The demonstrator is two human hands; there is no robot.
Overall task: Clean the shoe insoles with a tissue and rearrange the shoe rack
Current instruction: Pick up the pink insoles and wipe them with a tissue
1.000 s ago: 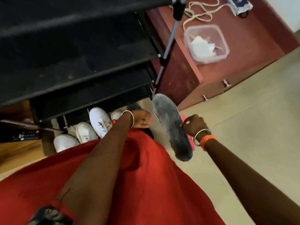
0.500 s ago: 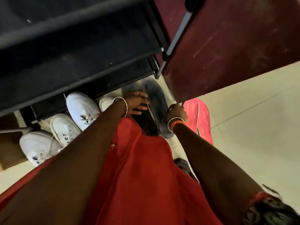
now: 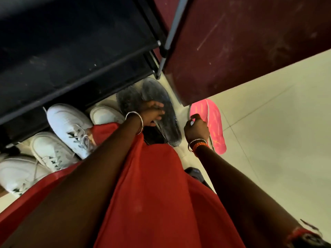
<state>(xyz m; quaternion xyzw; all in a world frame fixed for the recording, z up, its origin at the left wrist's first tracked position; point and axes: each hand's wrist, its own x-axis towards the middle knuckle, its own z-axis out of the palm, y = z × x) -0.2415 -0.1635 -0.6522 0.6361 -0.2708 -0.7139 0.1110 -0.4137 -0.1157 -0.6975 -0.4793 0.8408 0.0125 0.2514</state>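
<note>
Two dusty dark grey insoles lie side by side on the floor at the foot of the black shoe rack: the right grey insole and the left grey insole. My left hand lies across the right one's middle, its fingers wrapped over it. A dark shoe shows just beneath. My right hand hovers with curled fingers at the left edge of a pair of pink insoles on the floor. Whether it grips anything is unclear. No tissue is visible.
Several white sneakers stand on the floor in front of the rack on the left. A maroon cabinet overhangs on the right beside the rack's metal post. Pale floor tiles spread to the right. Another dark shoe sits by my right forearm.
The grey insole came down from my right hand to the floor by the rack. My right hand left it and shifted right to the pink insoles. My head has bent lower.
</note>
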